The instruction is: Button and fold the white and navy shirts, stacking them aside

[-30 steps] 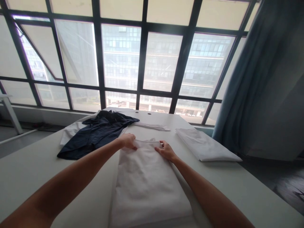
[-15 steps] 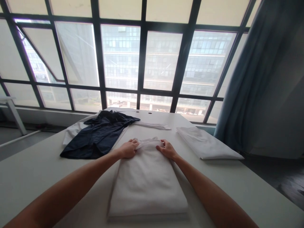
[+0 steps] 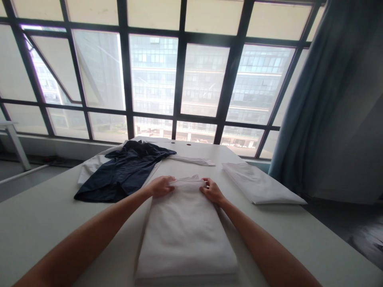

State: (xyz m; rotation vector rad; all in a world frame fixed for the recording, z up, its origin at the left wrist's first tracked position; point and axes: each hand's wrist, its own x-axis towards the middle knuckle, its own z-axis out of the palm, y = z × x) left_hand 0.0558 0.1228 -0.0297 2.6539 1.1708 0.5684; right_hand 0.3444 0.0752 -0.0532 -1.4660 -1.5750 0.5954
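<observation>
On the white table (image 3: 44, 223), directly in front of the person: one folded white cloth (image 3: 185, 227), laid flat in a long rectangle, near edge toward the person, far edge under both hands

Left hand (image 3: 161, 185): at the far left corner of the cloth, fingers curled down and pinching the bunched top edge

Right hand (image 3: 213, 190): at the far right corner, fingers bent and pressed onto the fabric; whether they grip a fold or only hold it down cannot be told

Handling, by appearance: soft, limp, light, several layers thick; likely to sag and come unfolded if lifted by one corner; best taken at both far corners together, or from beneath with flat palms

Nearby: dark blue shirt (image 3: 125, 169) spread loosely to the left, lying over another white cloth (image 3: 88, 169); second folded white cloth (image 3: 260, 183) to the right, well apart; blue curtain (image 3: 317, 99) at the right of the window (image 3: 155, 71)
</observation>
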